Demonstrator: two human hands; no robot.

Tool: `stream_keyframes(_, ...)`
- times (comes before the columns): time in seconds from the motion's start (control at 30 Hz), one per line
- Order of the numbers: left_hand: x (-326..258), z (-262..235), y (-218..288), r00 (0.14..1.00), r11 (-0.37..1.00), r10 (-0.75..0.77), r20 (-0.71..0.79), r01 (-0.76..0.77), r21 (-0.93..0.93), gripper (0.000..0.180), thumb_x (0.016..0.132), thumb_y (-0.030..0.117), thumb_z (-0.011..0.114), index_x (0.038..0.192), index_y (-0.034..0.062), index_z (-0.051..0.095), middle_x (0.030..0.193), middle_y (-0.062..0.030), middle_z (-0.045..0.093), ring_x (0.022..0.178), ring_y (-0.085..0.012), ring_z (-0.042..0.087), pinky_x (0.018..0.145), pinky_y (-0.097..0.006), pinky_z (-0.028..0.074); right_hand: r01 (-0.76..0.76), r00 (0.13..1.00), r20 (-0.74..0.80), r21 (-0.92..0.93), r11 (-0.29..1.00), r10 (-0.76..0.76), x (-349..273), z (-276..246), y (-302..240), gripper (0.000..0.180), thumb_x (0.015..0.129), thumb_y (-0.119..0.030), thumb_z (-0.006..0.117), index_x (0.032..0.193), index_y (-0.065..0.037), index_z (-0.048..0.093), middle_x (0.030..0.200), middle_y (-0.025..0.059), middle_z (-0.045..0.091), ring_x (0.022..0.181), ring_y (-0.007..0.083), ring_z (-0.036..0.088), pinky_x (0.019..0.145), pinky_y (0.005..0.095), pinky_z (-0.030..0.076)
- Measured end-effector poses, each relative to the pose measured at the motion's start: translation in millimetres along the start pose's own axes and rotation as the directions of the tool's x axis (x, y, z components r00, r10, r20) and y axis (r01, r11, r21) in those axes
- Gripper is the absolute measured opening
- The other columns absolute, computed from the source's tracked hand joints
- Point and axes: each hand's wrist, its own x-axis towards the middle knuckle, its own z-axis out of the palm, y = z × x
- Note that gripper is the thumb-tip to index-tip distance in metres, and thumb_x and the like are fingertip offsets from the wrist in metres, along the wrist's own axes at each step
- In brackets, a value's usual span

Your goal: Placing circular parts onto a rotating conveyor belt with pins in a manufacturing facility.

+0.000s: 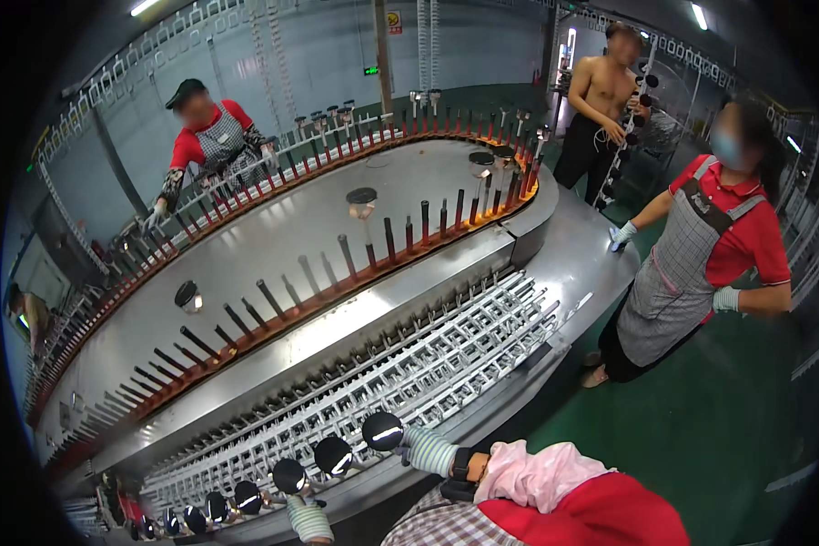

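Left hand (309, 520) points up, right hand (429, 450) leftward, beside 2 black discs (382, 431).

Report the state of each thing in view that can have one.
Right hand: gloved, fingers at the rightmost black disc, grip unclear
Left hand: gloved, fingers by the third disc from the right, grip unclear
White racks: laid side by side on the steel bench
Black posts: standing in a row
Green wall sign: lit
Ceiling tube light: lit
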Motion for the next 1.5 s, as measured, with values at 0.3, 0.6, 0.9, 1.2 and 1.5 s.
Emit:
stream_keyframes(0.3, -15.4, -45.6, 64.1, 0.957, 0.984, -0.138, 0.255, 0.161, -0.074, 0.027, 0.094, 0.024, 0.045, 0.096, -0.0016, 0.053, 0.079, -0.0160, 0.061, 0.075, -0.0257, 0.058, 0.072, -0.040, 0.043, 0.106, 0.947, 0.291, 0.120, 0.987, -0.137, 0.9, -117.1, -10.8, 0.030, 0.091, -0.013, 0.051, 0.121, -0.011, 0.056, 0.083, 0.0049, 0.064, 0.062, 0.0098, 0.061, 0.052, 0.0273, 0.051)
stream_keyframes(0.6, -28.4, -63.5, 90.3, 0.969, 0.979, -0.176, 0.175, 0.154, 0.137, 0.026, 0.091, 0.024, 0.050, 0.090, -0.0016, 0.055, 0.084, -0.0236, 0.060, 0.082, -0.0400, 0.057, 0.073, -0.044, 0.045, 0.272, 0.554, -0.738, -0.278, 0.921, -0.386, 156.1, -354.2, -47.0, 0.049, 0.085, -0.018, 0.061, 0.128, -0.002, 0.045, 0.127, 0.0197, 0.053, 0.116, 0.0308, 0.051, 0.096, 0.0364, 0.041)
stream_keyframes(0.9, -28.6, -61.6, 70.3, 0.920, 0.947, -0.315, 0.233, 0.320, 0.016, 0.029, 0.091, 0.026, 0.050, 0.096, -0.0020, 0.056, 0.085, -0.0218, 0.060, 0.077, -0.0357, 0.057, 0.068, -0.044, 0.045, 0.010, 0.643, -0.745, -0.224, 0.975, -0.178, 224.7, -365.5, -87.6, 0.033, 0.084, -0.027, 0.060, 0.107, -0.005, 0.059, 0.088, 0.0205, 0.065, 0.080, 0.0346, 0.064, 0.071, 0.0413, 0.049)
stream_keyframes(1.2, -13.8, -22.6, 78.5, 0.923, 0.926, -0.357, 0.147, 0.328, 0.185, 0.022, 0.088, 0.018, 0.053, 0.097, -0.0017, 0.056, 0.089, -0.0192, 0.061, 0.073, -0.0349, 0.058, 0.062, -0.042, 0.047, 0.481, 0.809, -0.455, 0.149, 0.864, -0.372, 107.8, -285.1, -156.4, 0.022, 0.089, -0.022, 0.059, 0.104, -0.005, 0.059, 0.076, 0.0033, 0.063, 0.061, 0.0128, 0.058, 0.055, 0.0242, 0.048)
stream_keyframes(1.5, -10.7, 8.5, -25.9, 0.957, 0.764, -0.219, 0.189, 0.289, -0.576, 0.016, 0.090, 0.014, 0.053, 0.104, 0.0051, 0.055, 0.087, -0.0027, 0.059, 0.058, -0.0127, 0.056, 0.047, -0.027, 0.047, 0.008, 0.996, 0.044, 0.826, 0.564, -0.079, -32.8, -121.2, -5.6, 0.021, 0.086, 0.001, 0.057, 0.106, -0.005, 0.054, 0.093, 0.0041, 0.060, 0.088, 0.0110, 0.058, 0.073, 0.0254, 0.051)
